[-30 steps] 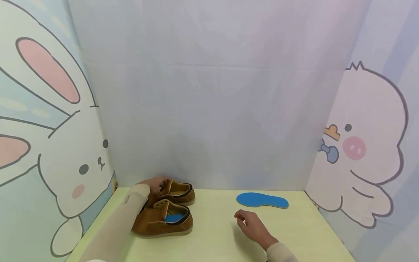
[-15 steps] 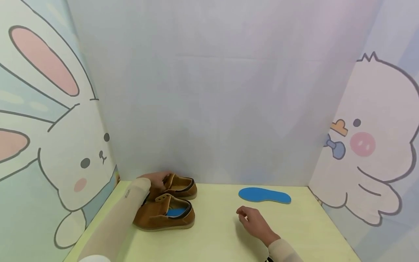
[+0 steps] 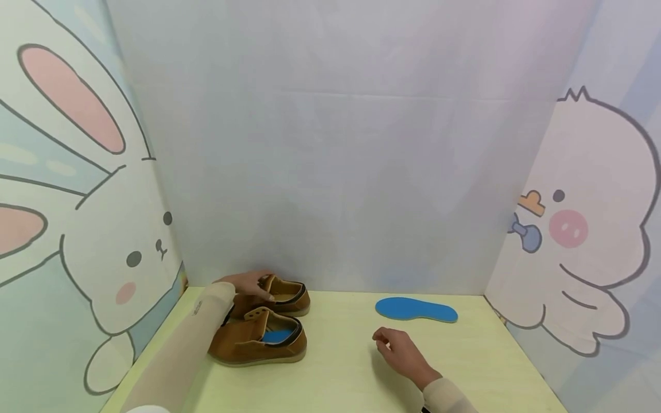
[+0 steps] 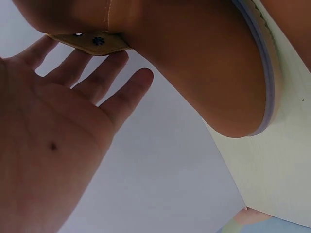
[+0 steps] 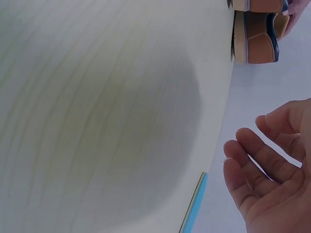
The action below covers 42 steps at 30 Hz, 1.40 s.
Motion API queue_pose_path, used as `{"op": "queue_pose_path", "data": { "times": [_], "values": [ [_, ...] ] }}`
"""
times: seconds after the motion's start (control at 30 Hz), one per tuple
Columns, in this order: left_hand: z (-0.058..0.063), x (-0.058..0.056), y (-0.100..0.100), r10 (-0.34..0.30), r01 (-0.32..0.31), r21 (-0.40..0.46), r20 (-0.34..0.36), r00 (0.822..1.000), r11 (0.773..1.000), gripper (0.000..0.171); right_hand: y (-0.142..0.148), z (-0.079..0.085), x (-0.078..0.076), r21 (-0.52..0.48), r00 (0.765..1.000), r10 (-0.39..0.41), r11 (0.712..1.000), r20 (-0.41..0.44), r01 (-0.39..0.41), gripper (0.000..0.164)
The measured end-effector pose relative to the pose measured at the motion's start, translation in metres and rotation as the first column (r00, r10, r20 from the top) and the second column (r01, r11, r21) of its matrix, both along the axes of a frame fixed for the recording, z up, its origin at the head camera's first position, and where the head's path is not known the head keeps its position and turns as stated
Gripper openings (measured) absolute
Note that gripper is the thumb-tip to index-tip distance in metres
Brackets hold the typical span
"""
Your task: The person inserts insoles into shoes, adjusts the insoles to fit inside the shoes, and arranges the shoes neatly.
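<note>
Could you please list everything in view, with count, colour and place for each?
Near shoe: one, brown, table's left side
Far shoe: one, brown, just behind the near one
Inner insole: one, blue, inside the near shoe
Loose insole: one, blue, table's far right
Table: one, pale yellow, beneath these
Backdrop: one, pale grey, behind the table
Rabbit picture: one, mainly white, left wall
Cartoon animal picture: one, pinkish white, right wall
Sleeves: two, beige, one on each arm
Left grip: one, bare, at the far shoe, fingertips by its eyelet flap
Right grip: one, bare, nearer than the loose insole, holding nothing
</note>
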<state>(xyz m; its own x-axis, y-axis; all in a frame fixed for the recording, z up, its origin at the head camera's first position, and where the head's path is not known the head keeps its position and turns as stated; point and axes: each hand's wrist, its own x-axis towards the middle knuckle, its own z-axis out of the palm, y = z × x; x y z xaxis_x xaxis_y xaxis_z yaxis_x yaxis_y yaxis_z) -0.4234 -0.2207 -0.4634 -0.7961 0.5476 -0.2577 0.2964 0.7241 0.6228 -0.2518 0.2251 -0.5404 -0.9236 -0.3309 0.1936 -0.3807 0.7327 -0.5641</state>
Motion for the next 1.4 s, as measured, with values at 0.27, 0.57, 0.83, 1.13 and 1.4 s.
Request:
{"op": "queue_pose_path", "data": {
  "times": [0.27,0.57,0.83,1.13,1.4],
  "values": [
    [-0.009,-0.004,0.002,-0.022,0.021,-0.018,-0.061,0.998,1.000,0.101,-0.001,-0.001,0.001,-0.008,1.000,0.004,1.000,-0.003,-0.004,0.011],
    [-0.015,-0.011,0.006,-0.054,0.033,-0.138,-0.156,0.986,0.990,0.090,0.001,-0.004,0.000,0.005,1.000,0.005,1.000,-0.005,-0.005,0.011],
    [-0.019,-0.005,0.008,-0.031,0.018,-0.095,-0.134,0.991,0.995,0.095,0.003,-0.007,-0.004,0.002,1.000,0.015,1.000,-0.005,-0.015,0.011],
    [-0.020,-0.008,0.010,-0.038,0.022,-0.089,-0.192,0.981,0.996,0.088,0.003,-0.007,-0.004,-0.004,1.000,0.019,1.000,-0.002,-0.019,0.012],
    [-0.030,-0.017,0.004,-0.055,0.037,-0.078,-0.250,0.967,0.996,0.085,0.005,-0.003,-0.005,0.008,1.000,0.014,1.000,-0.001,-0.014,0.013]
  ]
}}
